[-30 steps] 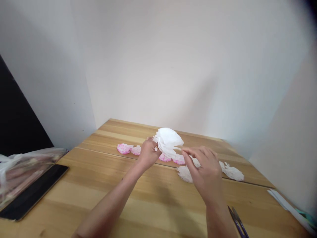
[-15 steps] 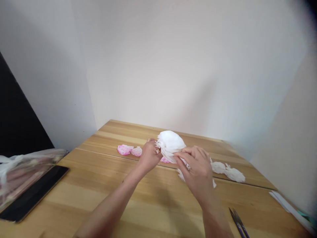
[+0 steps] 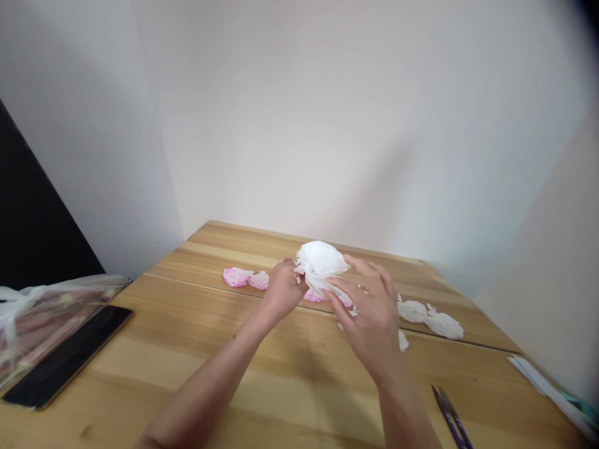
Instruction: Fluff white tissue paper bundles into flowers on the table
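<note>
Above the wooden table, a white tissue paper flower (image 3: 321, 259), a rounded bunch of thin ruffled layers, is held between my hands. My left hand (image 3: 283, 288) is closed on its gathered left side, the fingertips partly hidden behind the paper. My right hand (image 3: 374, 305) curves round the right edge, thumb and index finger at a lower layer, the other fingers spread higher up. Behind and below lie pink-edged paper pieces (image 3: 236, 277), partly covered by my hands. To the right rest white crumpled paper pieces (image 3: 444, 325).
The wooden table (image 3: 262, 374) meets a pale wall at the back. At the left are a black phone (image 3: 70, 355) and a clear plastic bag (image 3: 47, 321) with things inside. Thread snips (image 3: 452, 418) lie front right, and white paper strips (image 3: 547, 386) near the right edge.
My right fingers have spread apart from a tight pinch, the upper ones now against the flower's right edge. My left hand keeps its grip. The view has shifted slightly.
</note>
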The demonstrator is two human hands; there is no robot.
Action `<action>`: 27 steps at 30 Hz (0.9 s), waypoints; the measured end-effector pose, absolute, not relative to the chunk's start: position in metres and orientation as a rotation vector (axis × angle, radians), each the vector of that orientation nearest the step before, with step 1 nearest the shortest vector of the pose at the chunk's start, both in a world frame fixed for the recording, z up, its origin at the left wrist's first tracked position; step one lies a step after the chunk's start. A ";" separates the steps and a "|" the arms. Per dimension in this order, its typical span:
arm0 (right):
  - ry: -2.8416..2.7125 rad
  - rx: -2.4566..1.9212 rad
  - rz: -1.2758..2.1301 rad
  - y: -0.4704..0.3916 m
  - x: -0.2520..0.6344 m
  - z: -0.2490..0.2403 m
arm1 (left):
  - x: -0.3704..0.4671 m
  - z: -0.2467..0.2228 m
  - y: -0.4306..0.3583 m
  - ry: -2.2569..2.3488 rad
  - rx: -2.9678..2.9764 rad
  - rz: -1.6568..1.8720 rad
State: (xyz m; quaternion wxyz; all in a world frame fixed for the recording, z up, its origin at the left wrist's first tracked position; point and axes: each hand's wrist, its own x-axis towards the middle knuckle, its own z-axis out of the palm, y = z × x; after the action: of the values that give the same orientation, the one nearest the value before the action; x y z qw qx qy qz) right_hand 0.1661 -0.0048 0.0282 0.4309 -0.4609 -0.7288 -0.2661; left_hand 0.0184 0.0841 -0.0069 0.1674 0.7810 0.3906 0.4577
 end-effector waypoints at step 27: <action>-1.823 -1.072 -0.529 -0.014 0.185 0.038 | 0.017 -0.003 0.083 1.225 2.229 1.138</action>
State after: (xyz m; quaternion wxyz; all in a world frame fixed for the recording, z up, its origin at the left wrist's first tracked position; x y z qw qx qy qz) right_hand 0.1852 -0.0137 0.0383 0.4628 -0.4359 -0.7413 -0.2151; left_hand 0.0170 0.0828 -0.0028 0.1769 0.7873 0.4326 0.4020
